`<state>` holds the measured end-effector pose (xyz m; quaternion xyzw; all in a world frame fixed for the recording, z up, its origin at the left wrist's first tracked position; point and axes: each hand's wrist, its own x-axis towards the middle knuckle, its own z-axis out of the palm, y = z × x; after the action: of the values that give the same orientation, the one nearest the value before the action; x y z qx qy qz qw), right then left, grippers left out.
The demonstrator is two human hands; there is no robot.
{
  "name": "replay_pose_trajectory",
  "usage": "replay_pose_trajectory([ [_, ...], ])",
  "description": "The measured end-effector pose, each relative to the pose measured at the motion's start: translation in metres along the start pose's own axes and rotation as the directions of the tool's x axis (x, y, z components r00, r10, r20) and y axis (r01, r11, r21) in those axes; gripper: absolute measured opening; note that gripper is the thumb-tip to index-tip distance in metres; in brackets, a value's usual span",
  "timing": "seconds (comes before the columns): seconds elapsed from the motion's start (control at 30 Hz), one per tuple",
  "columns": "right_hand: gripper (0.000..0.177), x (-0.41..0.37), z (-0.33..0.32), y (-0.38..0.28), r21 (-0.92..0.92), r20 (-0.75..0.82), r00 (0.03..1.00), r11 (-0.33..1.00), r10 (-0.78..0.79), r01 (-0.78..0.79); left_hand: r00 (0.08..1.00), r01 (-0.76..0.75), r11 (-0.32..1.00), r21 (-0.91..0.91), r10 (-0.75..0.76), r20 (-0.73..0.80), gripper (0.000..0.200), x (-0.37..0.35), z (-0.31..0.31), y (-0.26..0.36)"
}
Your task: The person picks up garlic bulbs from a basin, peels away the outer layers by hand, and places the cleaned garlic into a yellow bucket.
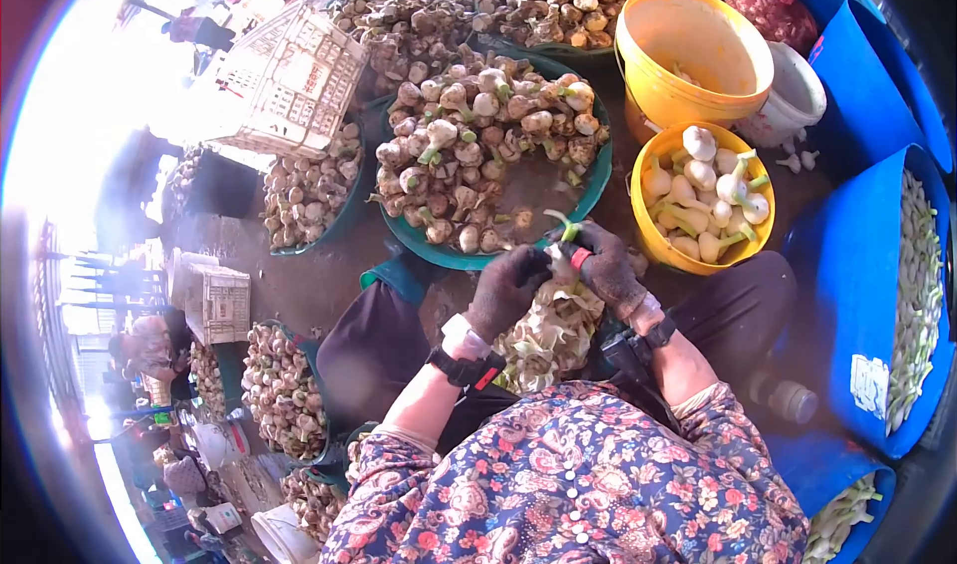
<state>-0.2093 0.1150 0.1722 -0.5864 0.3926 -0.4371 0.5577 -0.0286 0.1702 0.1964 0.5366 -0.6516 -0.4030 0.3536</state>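
Gripping one pale, green-stemmed garlic bulb point(564, 255), the dark-gloved left hand point(506, 287) and right hand point(610, 273) clamp it above the lap point(374, 350) (so loose husks point(548, 340) pile there), just near of the round green plastic basin point(454, 259)

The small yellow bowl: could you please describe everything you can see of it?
The yellow bowl looks plastic, round and upright. It is filled nearly to the rim with peeled white bulbs, some with short green stalks. It sits next to a bigger yellow bucket, close to the right hand.
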Motion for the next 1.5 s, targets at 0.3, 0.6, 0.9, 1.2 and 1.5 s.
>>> replay_pose_trajectory([
  [0.3,0.018,0.005,-0.006,0.010,0.142,-0.011,0.998,0.988,0.055,-0.053,0.950,0.211,0.968,-0.133,-0.235,-0.204,0.028,-0.021,0.003,0.001],
  [0.6,0.020,0.000,0.003,0.014,0.081,0.035,0.999,0.997,0.000,-0.003,0.997,0.071,0.995,-0.064,-0.068,0.037,0.016,0.018,-0.005,0.008],
  [0.9,0.015,0.007,-0.006,-0.007,0.284,-0.185,0.969,0.953,0.165,-0.108,0.858,0.494,0.853,0.168,-0.510,0.069,0.040,-0.032,0.008,-0.009],
  [1.2,0.026,-0.003,0.008,-0.011,-0.385,0.048,0.900,0.823,-0.434,0.417,0.820,0.522,0.626,-0.580,-0.556,0.137,0.034,0.024,-0.003,-0.025],
  [1.5,0.023,-0.004,0.013,-0.015,-0.356,-0.001,0.927,0.866,-0.376,0.351,0.747,0.536,0.530,-0.658,-0.660,0.078,0.027,0.017,-0.005,-0.008],
])
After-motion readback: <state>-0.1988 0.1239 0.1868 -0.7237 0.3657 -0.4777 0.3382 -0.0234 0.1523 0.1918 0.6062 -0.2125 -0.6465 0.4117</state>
